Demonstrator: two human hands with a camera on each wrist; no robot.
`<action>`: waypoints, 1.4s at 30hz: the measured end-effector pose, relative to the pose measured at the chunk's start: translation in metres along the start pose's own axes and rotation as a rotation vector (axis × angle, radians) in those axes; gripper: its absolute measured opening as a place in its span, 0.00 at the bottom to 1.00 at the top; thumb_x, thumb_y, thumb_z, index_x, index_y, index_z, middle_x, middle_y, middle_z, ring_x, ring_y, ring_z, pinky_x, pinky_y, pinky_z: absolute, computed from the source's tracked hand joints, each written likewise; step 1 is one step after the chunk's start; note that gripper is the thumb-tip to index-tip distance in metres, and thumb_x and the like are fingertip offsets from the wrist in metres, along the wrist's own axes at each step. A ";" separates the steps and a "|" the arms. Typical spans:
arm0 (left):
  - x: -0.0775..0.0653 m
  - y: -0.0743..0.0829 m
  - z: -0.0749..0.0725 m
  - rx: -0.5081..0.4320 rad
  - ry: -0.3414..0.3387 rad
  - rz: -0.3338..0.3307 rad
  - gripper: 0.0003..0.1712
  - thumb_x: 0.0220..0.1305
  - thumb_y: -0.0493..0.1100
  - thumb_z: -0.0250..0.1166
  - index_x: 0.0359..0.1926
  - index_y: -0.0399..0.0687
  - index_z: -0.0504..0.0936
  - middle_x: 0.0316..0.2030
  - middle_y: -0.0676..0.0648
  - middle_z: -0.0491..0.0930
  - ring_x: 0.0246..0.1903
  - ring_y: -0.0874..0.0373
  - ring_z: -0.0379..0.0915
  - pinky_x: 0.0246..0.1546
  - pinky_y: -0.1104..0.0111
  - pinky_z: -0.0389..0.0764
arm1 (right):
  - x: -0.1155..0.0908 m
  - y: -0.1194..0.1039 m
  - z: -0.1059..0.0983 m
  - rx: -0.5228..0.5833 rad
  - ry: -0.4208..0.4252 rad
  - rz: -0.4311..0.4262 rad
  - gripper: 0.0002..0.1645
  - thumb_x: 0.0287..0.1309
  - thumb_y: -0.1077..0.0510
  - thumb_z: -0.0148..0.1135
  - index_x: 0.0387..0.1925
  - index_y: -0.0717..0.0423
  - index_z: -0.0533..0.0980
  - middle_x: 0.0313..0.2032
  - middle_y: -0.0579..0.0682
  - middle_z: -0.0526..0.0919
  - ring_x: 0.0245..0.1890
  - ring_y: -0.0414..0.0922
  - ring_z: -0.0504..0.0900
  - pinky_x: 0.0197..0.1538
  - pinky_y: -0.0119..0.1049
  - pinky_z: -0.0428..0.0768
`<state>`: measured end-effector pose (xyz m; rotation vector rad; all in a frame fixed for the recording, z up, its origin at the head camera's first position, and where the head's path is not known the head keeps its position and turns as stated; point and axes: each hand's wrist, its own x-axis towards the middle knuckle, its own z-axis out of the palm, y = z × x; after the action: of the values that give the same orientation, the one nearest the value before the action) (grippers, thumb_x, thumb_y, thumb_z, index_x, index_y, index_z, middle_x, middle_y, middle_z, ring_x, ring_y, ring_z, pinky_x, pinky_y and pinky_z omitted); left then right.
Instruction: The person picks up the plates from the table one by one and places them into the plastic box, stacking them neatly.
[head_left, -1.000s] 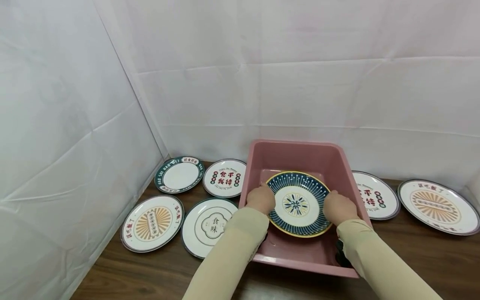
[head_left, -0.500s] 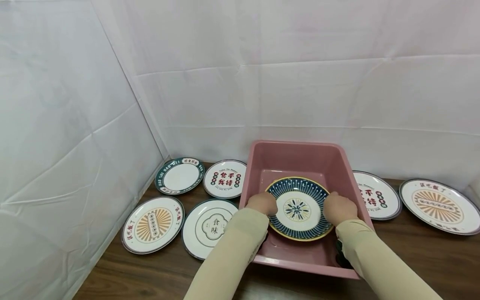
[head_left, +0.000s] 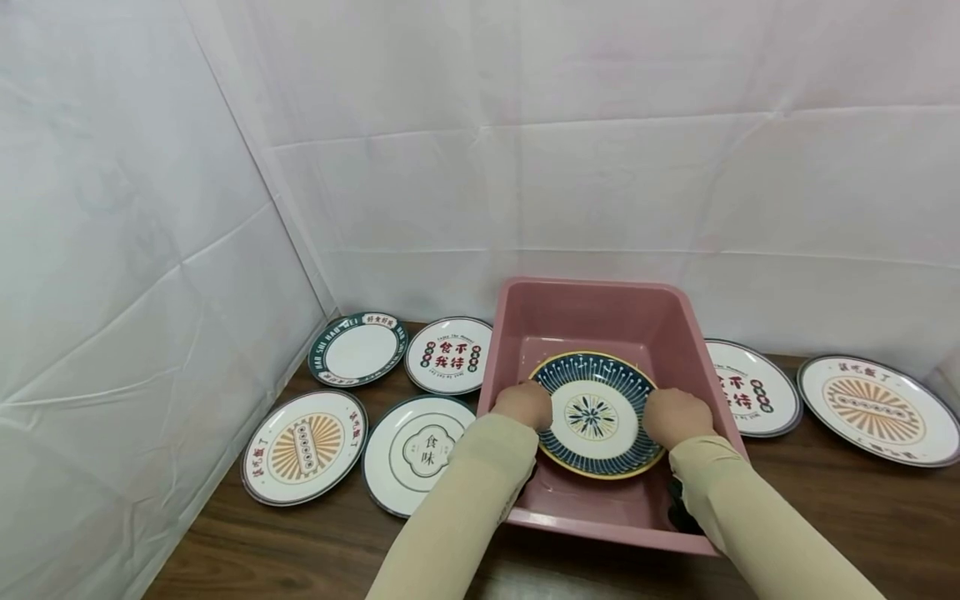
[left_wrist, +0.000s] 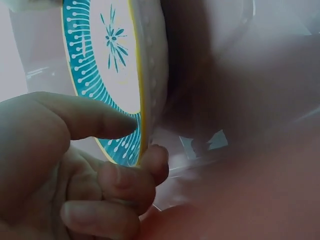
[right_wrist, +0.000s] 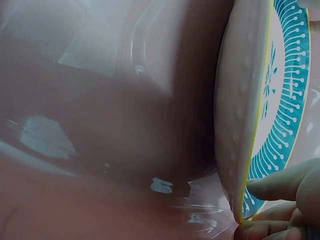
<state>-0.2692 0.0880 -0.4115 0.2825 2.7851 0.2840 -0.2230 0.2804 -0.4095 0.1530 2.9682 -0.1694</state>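
A round deep plate (head_left: 592, 417) with a navy-blue patterned rim, yellow edge and flower centre is within the pink plastic tub (head_left: 592, 525). My left hand (head_left: 527, 406) pinches its left rim, and my right hand (head_left: 678, 417) pinches the right. In the left wrist view the thumb (left_wrist: 105, 122) lies over the patterned inside of the rim, while curled fingers (left_wrist: 127, 182) come from beneath. The right wrist view likewise shows a thumb (right_wrist: 280, 185) on the inner rim and fingers below, with the plate's pale underside (right_wrist: 237, 95) facing the tub floor.
Left of the tub lie several printed plates on the wooden table (head_left: 247, 550), including a green-rimmed plate (head_left: 358, 350) and a sunburst plate (head_left: 305, 448). A red-lettered plate (head_left: 753, 387) and another sunburst plate (head_left: 877, 410) lie at right. White cloth (head_left: 600, 167) rises behind.
Held by both hands, the plate has shifted slightly toward me and lower in the tub since a second ago. Both hands keep their hold, and the other plates have not moved.
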 end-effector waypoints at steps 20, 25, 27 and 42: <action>-0.007 0.005 -0.005 -0.001 0.015 -0.006 0.27 0.68 0.42 0.50 0.63 0.29 0.63 0.43 0.38 0.79 0.30 0.53 0.76 0.36 0.61 0.78 | -0.003 0.004 -0.003 -0.017 -0.035 0.008 0.09 0.54 0.64 0.50 0.24 0.63 0.75 0.23 0.56 0.75 0.24 0.51 0.73 0.28 0.48 0.74; -0.006 0.007 -0.004 0.008 0.022 -0.009 0.27 0.68 0.42 0.50 0.63 0.29 0.63 0.41 0.38 0.79 0.29 0.53 0.76 0.35 0.61 0.79 | -0.004 0.005 -0.003 -0.008 -0.021 0.007 0.09 0.54 0.63 0.50 0.24 0.63 0.74 0.23 0.56 0.75 0.23 0.51 0.73 0.27 0.47 0.74; -0.006 0.008 -0.004 0.007 0.024 -0.010 0.27 0.68 0.42 0.50 0.63 0.30 0.63 0.40 0.38 0.79 0.28 0.53 0.76 0.34 0.62 0.79 | -0.004 0.006 -0.003 -0.004 -0.021 0.006 0.09 0.54 0.63 0.50 0.24 0.63 0.74 0.23 0.56 0.75 0.23 0.51 0.73 0.27 0.47 0.74; 0.003 -0.002 -0.025 -0.036 0.200 0.180 0.38 0.66 0.49 0.55 0.71 0.45 0.49 0.48 0.44 0.78 0.37 0.54 0.77 0.39 0.61 0.77 | 0.001 0.006 -0.029 0.378 0.022 -0.039 0.29 0.63 0.55 0.51 0.56 0.75 0.64 0.37 0.67 0.78 0.28 0.52 0.78 0.30 0.44 0.77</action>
<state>-0.2804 0.0825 -0.3896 0.5240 2.9505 0.4265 -0.2279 0.2899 -0.3820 0.1422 2.9282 -0.7366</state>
